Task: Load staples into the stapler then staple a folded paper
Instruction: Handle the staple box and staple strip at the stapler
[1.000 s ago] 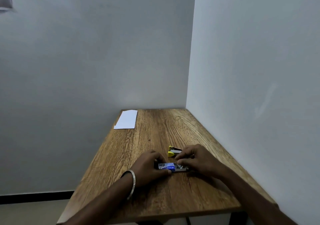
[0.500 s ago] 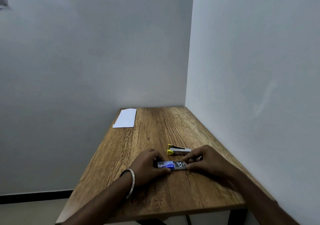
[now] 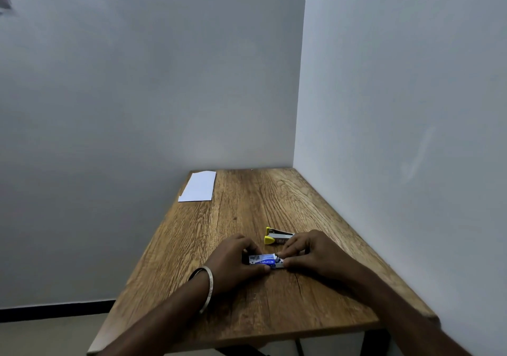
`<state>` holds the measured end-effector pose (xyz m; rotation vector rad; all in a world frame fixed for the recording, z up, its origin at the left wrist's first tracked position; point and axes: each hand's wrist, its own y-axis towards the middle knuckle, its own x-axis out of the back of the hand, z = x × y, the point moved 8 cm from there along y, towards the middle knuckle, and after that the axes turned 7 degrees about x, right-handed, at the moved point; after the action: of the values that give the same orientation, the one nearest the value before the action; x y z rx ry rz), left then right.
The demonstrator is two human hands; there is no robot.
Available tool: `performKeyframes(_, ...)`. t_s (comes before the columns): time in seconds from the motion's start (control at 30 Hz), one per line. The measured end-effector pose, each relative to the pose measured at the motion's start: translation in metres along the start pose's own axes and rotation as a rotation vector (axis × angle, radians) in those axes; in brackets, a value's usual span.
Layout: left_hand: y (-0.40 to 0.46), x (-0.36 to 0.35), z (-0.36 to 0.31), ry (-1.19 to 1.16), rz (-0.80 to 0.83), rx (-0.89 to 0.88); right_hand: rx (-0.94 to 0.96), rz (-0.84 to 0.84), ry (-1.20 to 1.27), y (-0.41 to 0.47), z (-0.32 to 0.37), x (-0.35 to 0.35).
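A small blue-and-white staple box (image 3: 264, 260) lies on the wooden table (image 3: 247, 309) near its front. My left hand (image 3: 233, 259), a metal bangle on its wrist, grips the box's left end. My right hand (image 3: 312, 255) pinches the box's right end, where the inner tray shows slightly. Just behind the hands lies a yellow-and-silver stapler (image 3: 277, 239), touched by neither hand as far as I can tell. A folded white paper (image 3: 199, 187) rests at the table's far left corner.
The table stands in a room corner, with a wall along its right edge and another at its far end. Its left and front edges drop off to the floor.
My right hand slid a little to the right along the box, baring more of the stapler behind it. The left hand stayed on the box's left end.
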<state>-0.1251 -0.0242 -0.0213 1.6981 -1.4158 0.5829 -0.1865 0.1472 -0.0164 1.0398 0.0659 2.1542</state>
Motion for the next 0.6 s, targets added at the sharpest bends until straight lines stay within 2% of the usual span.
performKeyframes(0.6, -0.0006, 0.0001, 0.0005, 0.007, -0.010, 0.008, -0.010, -0.002, -0.068, 0.0015, 0.0003, -0.0007)
